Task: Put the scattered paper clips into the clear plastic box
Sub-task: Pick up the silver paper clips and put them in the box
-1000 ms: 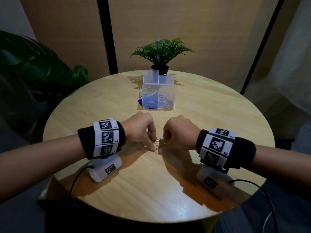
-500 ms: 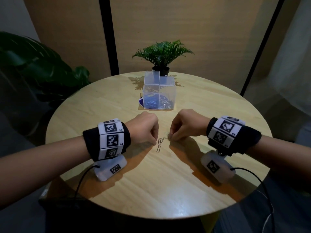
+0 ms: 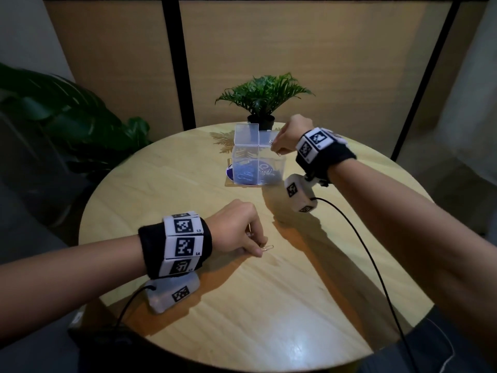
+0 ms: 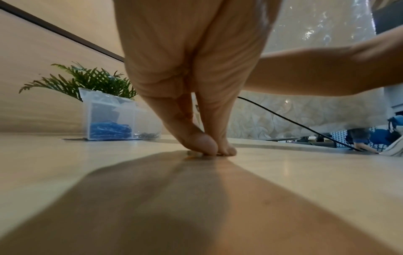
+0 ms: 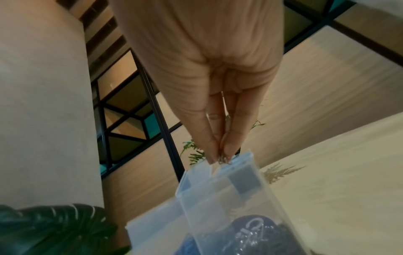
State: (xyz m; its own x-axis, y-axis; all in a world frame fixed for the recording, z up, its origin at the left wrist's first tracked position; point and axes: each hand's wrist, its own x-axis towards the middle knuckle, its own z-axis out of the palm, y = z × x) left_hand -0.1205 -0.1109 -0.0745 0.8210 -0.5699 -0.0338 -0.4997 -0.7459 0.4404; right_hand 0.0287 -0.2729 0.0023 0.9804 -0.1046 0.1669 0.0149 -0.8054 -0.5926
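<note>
The clear plastic box [image 3: 243, 168] stands open at the far middle of the round table, with blue and silver clips on its floor; it also shows in the left wrist view [image 4: 109, 117] and the right wrist view [image 5: 218, 198]. My right hand [image 3: 277, 148] hovers over the box's right rim and pinches a silver paper clip [image 3: 271, 142] between its fingertips [image 5: 226, 151]. My left hand [image 3: 259, 249] is down on the table near the middle, thumb and forefinger pinched on a gold paper clip [image 3: 267, 248] that lies flat. That clip [image 4: 191, 153] is barely visible under the fingertips.
A small potted fern [image 3: 265, 98] stands just behind the box. A large dark-leaved plant [image 3: 53, 117] is off the table's left side. A black cable [image 3: 376, 265] runs from my right wrist camera across the table's right part. A blue disc [image 3: 230, 173] lies under the box.
My right hand lifted from the table centre and carried a silver clip up over the box. My left hand shifted onto the gold clip left on the table and pinched it.
</note>
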